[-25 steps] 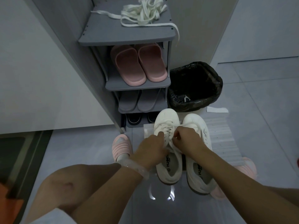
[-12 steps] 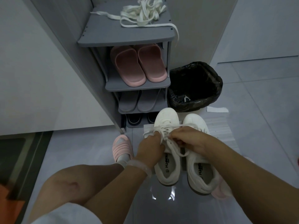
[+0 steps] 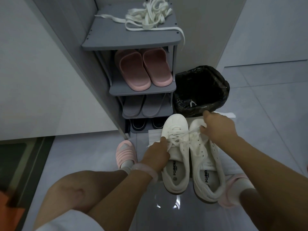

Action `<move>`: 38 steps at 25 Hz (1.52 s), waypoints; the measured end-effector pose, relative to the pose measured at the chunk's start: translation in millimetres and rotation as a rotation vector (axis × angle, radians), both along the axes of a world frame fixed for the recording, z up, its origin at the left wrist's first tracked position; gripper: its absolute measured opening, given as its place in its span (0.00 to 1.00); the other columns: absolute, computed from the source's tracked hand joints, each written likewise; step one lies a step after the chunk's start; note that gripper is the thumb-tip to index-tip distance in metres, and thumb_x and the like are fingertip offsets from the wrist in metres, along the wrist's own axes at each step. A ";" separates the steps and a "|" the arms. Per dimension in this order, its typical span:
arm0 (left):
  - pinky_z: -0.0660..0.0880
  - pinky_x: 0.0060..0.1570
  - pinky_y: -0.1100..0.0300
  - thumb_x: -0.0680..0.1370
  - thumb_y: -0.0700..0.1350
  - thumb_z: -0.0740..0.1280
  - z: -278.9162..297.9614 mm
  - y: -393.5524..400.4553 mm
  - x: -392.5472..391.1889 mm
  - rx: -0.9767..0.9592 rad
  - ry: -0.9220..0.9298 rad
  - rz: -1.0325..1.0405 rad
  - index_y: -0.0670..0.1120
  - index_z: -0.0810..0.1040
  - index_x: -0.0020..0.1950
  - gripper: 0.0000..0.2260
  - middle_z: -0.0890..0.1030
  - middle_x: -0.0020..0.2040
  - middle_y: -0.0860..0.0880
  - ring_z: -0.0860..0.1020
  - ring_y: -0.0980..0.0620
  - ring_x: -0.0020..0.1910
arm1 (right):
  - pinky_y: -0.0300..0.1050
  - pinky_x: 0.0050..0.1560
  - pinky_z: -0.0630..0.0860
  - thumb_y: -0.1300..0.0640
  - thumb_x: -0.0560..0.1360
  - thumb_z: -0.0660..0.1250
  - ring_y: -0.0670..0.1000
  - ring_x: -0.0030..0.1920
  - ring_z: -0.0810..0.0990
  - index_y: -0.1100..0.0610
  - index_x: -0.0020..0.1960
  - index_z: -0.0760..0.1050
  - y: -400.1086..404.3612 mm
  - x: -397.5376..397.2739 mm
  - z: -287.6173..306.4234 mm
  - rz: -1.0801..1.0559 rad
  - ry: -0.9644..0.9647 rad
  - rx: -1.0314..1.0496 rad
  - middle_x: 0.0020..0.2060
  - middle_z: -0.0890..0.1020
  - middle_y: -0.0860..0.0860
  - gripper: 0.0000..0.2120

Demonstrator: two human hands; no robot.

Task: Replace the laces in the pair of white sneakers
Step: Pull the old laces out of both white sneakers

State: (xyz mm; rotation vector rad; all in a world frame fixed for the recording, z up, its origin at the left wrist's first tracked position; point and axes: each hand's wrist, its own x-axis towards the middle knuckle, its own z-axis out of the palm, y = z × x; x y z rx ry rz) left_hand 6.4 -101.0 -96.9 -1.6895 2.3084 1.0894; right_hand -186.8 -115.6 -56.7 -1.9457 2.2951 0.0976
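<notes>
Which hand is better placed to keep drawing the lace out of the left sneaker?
Right. The right hand already pinches the lace, stretched taut from the left sneaker; the left hand steadies that shoe.

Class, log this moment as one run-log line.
left hand: steadies left sneaker | right hand: pulls lace | spare laces: on rack

Two white sneakers (image 3: 191, 157) sit side by side on the tiled floor, left hand (image 3: 157, 155) gripping the left one by its side while the right hand (image 3: 216, 129) pinches a white lace (image 3: 188, 133) and holds it out taut over the right shoe. Grey shoe rack (image 3: 133, 42) right behind them has a tangled pile of white laces (image 3: 150, 19) on top, pink slippers (image 3: 143, 69) on the shelf below, grey ones under that. Bin with a black bag (image 3: 202, 91) stands just beside the rack.
</notes>
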 end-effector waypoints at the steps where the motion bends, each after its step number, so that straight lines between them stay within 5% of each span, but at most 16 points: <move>1: 0.65 0.40 0.58 0.78 0.42 0.59 -0.6 1.3 -0.2 -0.017 -0.007 -0.008 0.39 0.62 0.62 0.15 0.76 0.54 0.38 0.75 0.40 0.51 | 0.45 0.39 0.68 0.55 0.76 0.61 0.57 0.49 0.78 0.59 0.56 0.67 6.2 -2.6 -0.8 -0.007 -0.031 -0.033 0.50 0.77 0.56 0.11; 5: 0.72 0.48 0.51 0.77 0.56 0.61 2.9 1.9 0.4 -0.065 -0.054 -0.042 0.41 0.66 0.59 0.21 0.78 0.53 0.40 0.76 0.40 0.52 | 0.45 0.39 0.70 0.59 0.74 0.64 0.55 0.55 0.74 0.56 0.58 0.73 28.9 -1.0 -7.5 0.358 -0.111 -0.120 0.53 0.74 0.53 0.12; 7: 0.73 0.53 0.51 0.77 0.57 0.61 8.0 -3.2 4.8 -0.095 -0.029 -0.045 0.41 0.69 0.62 0.22 0.78 0.56 0.41 0.76 0.42 0.56 | 0.41 0.29 0.70 0.60 0.64 0.74 0.54 0.45 0.79 0.55 0.47 0.81 35.0 4.3 -13.4 0.532 -0.042 -0.086 0.43 0.78 0.53 0.11; 10: 0.71 0.56 0.53 0.78 0.54 0.61 10.9 -6.4 7.9 -0.172 0.015 -0.077 0.42 0.74 0.62 0.19 0.80 0.56 0.42 0.76 0.45 0.57 | 0.35 0.24 0.58 0.55 0.50 0.81 0.49 0.32 0.78 0.52 0.30 0.80 37.8 12.2 -22.5 0.540 0.002 -0.030 0.32 0.77 0.49 0.13; 12: 0.71 0.53 0.54 0.78 0.54 0.60 8.5 -5.0 5.9 -0.184 -0.009 -0.126 0.41 0.77 0.57 0.18 0.81 0.52 0.43 0.76 0.45 0.55 | 0.38 0.27 0.63 0.57 0.60 0.78 0.52 0.40 0.78 0.55 0.36 0.80 37.0 17.9 -26.1 0.510 -0.051 -0.027 0.37 0.78 0.51 0.08; 14: 0.70 0.51 0.54 0.78 0.53 0.60 5.5 -4.7 3.8 -0.187 -0.025 -0.148 0.41 0.78 0.54 0.17 0.81 0.50 0.43 0.77 0.45 0.53 | 0.43 0.37 0.68 0.60 0.73 0.67 0.55 0.49 0.75 0.59 0.46 0.78 30.8 9.5 -20.9 0.296 -0.182 -0.152 0.46 0.76 0.55 0.04; 16: 0.70 0.52 0.54 0.78 0.52 0.61 4.7 -5.6 4.5 -0.186 -0.008 -0.136 0.41 0.78 0.55 0.16 0.81 0.51 0.44 0.77 0.45 0.53 | 0.41 0.41 0.63 0.63 0.75 0.63 0.56 0.46 0.73 0.63 0.46 0.78 16.4 -15.2 -3.5 -0.132 -0.445 -0.374 0.46 0.76 0.58 0.05; 18: 0.71 0.53 0.54 0.78 0.52 0.61 4.1 -5.9 5.7 -0.189 0.014 -0.127 0.41 0.78 0.56 0.16 0.81 0.52 0.43 0.77 0.45 0.54 | 0.40 0.43 0.63 0.63 0.74 0.65 0.55 0.46 0.73 0.63 0.50 0.79 12.5 -41.3 6.1 -0.367 -0.508 -0.420 0.49 0.76 0.58 0.07; 20: 0.71 0.52 0.54 0.78 0.52 0.61 3.8 -5.6 5.4 -0.192 0.020 -0.137 0.41 0.78 0.55 0.17 0.81 0.52 0.43 0.77 0.45 0.53 | 0.47 0.51 0.70 0.65 0.72 0.67 0.60 0.56 0.72 0.58 0.59 0.77 19.1 -40.9 5.5 -0.202 -0.342 -0.161 0.60 0.71 0.60 0.16; 22: 0.71 0.51 0.54 0.78 0.53 0.60 3.6 -5.6 5.8 -0.191 0.018 -0.138 0.41 0.78 0.55 0.17 0.81 0.51 0.43 0.77 0.45 0.52 | 0.55 0.56 0.73 0.68 0.64 0.72 0.64 0.62 0.70 0.54 0.58 0.77 28.8 -20.2 -7.6 0.178 -0.190 -0.099 0.64 0.70 0.61 0.24; 25: 0.71 0.50 0.55 0.78 0.52 0.60 2.7 -5.7 6.9 -0.195 0.025 -0.126 0.41 0.78 0.55 0.16 0.81 0.51 0.43 0.77 0.45 0.52 | 0.54 0.44 0.78 0.61 0.50 0.80 0.61 0.53 0.80 0.51 0.38 0.81 35.3 8.9 -24.0 0.497 -0.067 -0.125 0.51 0.80 0.57 0.18; 28: 0.69 0.50 0.56 0.79 0.52 0.60 3.4 -4.9 6.3 -0.192 0.020 -0.133 0.40 0.78 0.56 0.17 0.81 0.52 0.43 0.77 0.45 0.53 | 0.51 0.41 0.78 0.59 0.53 0.80 0.57 0.47 0.81 0.53 0.32 0.80 36.4 18.8 -25.3 0.488 -0.104 -0.158 0.44 0.81 0.54 0.12; 34: 0.70 0.50 0.56 0.78 0.52 0.60 6.5 -6.3 2.6 -0.166 0.057 -0.084 0.40 0.78 0.56 0.18 0.81 0.52 0.43 0.77 0.47 0.52 | 0.54 0.46 0.71 0.65 0.71 0.68 0.64 0.48 0.75 0.64 0.43 0.78 23.4 -19.6 3.1 -0.055 -0.254 -0.394 0.46 0.78 0.61 0.02; 38: 0.70 0.49 0.58 0.79 0.46 0.60 3.5 -10.8 -6.9 -0.243 0.131 0.035 0.44 0.79 0.56 0.12 0.81 0.51 0.45 0.77 0.48 0.51 | 0.51 0.61 0.65 0.54 0.76 0.62 0.58 0.64 0.68 0.55 0.67 0.69 45.6 1.7 9.8 0.113 -0.157 -0.080 0.65 0.70 0.56 0.20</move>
